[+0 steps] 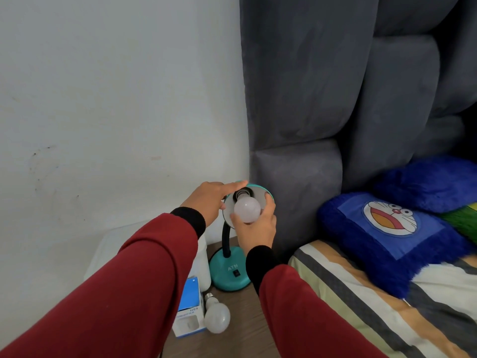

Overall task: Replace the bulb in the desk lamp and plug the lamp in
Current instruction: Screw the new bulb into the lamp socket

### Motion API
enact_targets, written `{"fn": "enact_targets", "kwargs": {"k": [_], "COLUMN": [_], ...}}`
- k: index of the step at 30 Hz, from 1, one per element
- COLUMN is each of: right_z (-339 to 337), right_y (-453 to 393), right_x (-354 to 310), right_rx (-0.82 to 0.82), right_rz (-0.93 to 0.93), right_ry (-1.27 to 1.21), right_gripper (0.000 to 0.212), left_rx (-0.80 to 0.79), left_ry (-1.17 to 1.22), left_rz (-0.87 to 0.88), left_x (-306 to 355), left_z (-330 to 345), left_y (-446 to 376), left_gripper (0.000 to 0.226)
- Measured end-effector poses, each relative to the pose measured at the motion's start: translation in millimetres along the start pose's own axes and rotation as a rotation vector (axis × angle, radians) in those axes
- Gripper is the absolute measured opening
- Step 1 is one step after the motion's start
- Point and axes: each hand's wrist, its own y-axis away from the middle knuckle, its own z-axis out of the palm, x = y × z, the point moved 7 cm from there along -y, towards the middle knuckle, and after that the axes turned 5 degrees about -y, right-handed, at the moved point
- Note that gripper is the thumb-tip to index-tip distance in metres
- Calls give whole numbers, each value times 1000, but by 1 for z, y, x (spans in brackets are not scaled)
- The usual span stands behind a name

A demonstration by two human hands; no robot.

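Right hand [255,226], grip wrapped around a white bulb [247,210] seated in the teal lamp's shade [260,196]; left hand [206,202] steadying the shade, fingers spread along its rim. Lamp base [229,276] on the counter [232,332]. Second bulb [216,316] lying beside a blue box [189,310], white container [202,264] behind. Bed [361,293] right alongside, blue pillow [392,236] near.

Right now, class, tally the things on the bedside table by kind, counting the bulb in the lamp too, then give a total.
Bulbs: 2, one in the lamp and one lying on the table
Lamps: 1
Bulb boxes: 1
White containers: 1
Total: 5
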Motion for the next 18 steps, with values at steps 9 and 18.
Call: {"fn": "enact_targets", "kwargs": {"k": [9,18], "right_z": [1,1], "right_y": [-1,-2], "right_x": [4,5], "right_rx": [26,-3], "right_rz": [58,61], "right_ry": [-41,-38], "right_gripper": [79,74], "left_rx": [8,3], "left_ry": [-4,-14], "left_rz": [11,3], "left_x": [3,6], "left_z": [-3,-5], "left_y": [1,3], "left_gripper": [86,86]}}
